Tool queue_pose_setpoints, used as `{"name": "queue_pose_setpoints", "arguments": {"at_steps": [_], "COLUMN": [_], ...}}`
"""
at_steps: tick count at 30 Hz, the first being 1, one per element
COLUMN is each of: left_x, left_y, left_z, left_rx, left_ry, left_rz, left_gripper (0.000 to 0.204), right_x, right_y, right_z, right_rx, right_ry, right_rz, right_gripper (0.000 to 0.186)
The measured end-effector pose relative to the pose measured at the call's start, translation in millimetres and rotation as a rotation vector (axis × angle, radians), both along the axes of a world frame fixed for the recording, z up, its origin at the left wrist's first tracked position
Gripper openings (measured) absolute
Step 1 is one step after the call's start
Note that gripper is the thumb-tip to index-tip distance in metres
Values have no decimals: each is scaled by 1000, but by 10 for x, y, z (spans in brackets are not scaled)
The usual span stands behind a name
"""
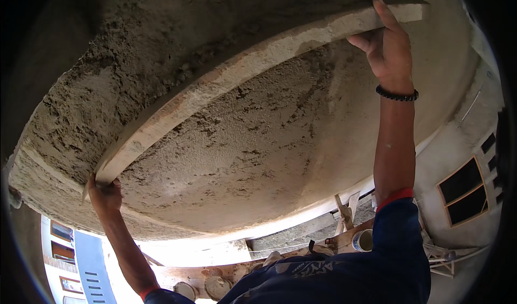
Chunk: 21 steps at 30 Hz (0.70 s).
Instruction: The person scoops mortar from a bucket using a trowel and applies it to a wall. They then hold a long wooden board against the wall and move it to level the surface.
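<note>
A long, pale plasterer's straightedge [226, 84], smeared with mortar, lies across the rough grey plaster [231, 137] overhead and looks bowed in the fisheye picture. My left hand [107, 196] is closed round its lower left end. Near the far right end, my right hand [389, 53] grips the straightedge from below; one finger reaches up over its face, and other fingers are partly hidden. Coarse, pitted plaster [81, 104] shows beyond the straightedge on the left, while the surface toward the right is smoother.
Below me are wooden boards [344, 239] with a white bucket [363, 240] and round containers [217, 287]. Timber props [346, 213] stand near the bucket. A framed window [463, 191] is in the wall at right. A blue-grey panel [91, 261] shows at lower left.
</note>
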<state>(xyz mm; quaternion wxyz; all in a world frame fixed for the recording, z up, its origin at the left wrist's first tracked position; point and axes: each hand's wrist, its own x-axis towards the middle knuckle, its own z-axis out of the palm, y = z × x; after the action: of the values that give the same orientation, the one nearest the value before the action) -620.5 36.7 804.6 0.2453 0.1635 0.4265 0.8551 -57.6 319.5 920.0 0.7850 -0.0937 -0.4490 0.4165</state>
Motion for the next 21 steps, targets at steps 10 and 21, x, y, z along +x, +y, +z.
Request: {"name": "queue_pose_setpoints", "arguments": {"at_steps": [10, 21], "left_x": [-170, -1406], "left_y": [-412, -568], "left_z": [-335, -1931], "left_rx": [-40, -178], "left_ry": [-25, -171], "left_rz": [8, 96], "left_gripper": [35, 39], "right_x": [-101, -1319], "right_y": [-733, -1014], "right_z": [-897, -2868], "right_rx": [-251, -516], "right_ry": [-38, -11], "right_rz": [229, 405], "right_gripper": [43, 75]}}
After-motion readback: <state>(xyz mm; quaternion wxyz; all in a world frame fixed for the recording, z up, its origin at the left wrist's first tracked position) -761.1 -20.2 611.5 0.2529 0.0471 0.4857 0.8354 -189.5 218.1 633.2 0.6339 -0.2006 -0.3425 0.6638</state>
